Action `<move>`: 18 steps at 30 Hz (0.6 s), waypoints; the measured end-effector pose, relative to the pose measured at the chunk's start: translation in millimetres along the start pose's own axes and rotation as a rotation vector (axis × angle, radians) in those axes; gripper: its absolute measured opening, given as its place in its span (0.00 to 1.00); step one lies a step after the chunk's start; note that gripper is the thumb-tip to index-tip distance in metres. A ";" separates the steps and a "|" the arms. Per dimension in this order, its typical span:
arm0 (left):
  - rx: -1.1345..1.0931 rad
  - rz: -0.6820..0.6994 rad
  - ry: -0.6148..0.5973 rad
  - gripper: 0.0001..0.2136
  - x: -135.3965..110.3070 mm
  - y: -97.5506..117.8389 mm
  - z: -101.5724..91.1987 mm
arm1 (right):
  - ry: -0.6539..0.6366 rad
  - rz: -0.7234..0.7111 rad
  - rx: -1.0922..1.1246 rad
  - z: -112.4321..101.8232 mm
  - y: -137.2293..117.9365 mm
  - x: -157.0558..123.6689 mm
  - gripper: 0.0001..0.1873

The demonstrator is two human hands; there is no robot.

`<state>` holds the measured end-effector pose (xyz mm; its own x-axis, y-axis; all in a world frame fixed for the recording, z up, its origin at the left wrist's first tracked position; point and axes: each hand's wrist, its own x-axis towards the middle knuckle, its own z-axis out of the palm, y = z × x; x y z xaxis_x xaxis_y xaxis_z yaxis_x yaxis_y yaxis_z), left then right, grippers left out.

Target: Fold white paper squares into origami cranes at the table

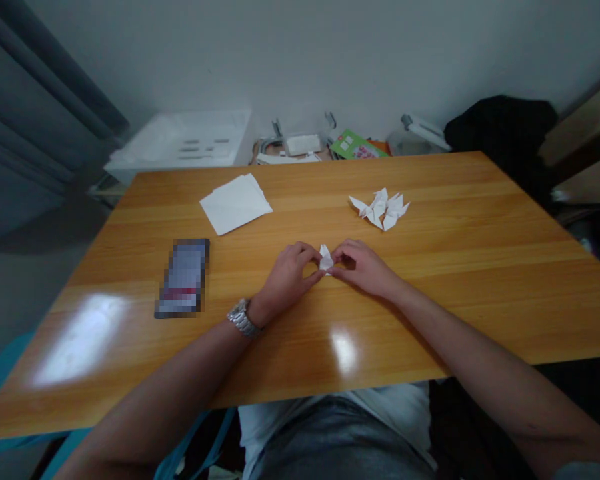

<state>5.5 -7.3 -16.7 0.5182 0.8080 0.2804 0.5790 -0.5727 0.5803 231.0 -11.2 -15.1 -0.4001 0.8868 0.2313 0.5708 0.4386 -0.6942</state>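
Observation:
A small folded white paper piece (325,259) with pointed tips at its top is held between both hands over the middle of the table. My left hand (293,268), with a metal watch (243,318) on its wrist, pinches the left side of the paper with thumb and fingers. From the right, my right hand (363,265) pinches the other side. Beyond the right hand lies a cluster of folded white paper figures (381,208) with pointed wings. Fingertips hide parts of the held piece's edges.
A stack of white paper sheets (236,204) lies at the back left of the wooden table (460,267). Nearer on the left is a phone (184,277), blurred out. Behind the table stand a white bin (190,140) and a green booklet (357,145).

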 end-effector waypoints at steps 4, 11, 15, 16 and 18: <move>-0.028 0.009 0.012 0.06 0.4 -0.8 -0.1 | 0.008 -0.015 0.002 -1.5 -3.1 0.1 0.03; -0.058 0.004 0.037 0.02 0.7 -2.3 1.6 | -0.010 -0.023 -0.003 -3.9 -4.3 -0.9 0.02; -0.052 0.011 0.047 0.02 0.6 -0.8 1.3 | 0.011 -0.014 -0.022 -2.5 -6.3 -1.2 0.01; -0.051 0.012 0.046 0.02 0.7 -0.3 0.8 | 0.010 -0.021 -0.033 -2.4 -7.2 -1.3 0.02; -0.053 0.018 0.032 0.01 1.1 0.4 -0.5 | 0.009 -0.049 -0.063 -2.4 -9.2 -1.7 0.04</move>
<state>6.0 -6.6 -15.7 0.5079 0.8018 0.3150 0.5352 -0.5802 0.6139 228.2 -16.3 -7.4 -0.4224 0.8653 0.2697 0.5951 0.4892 -0.6376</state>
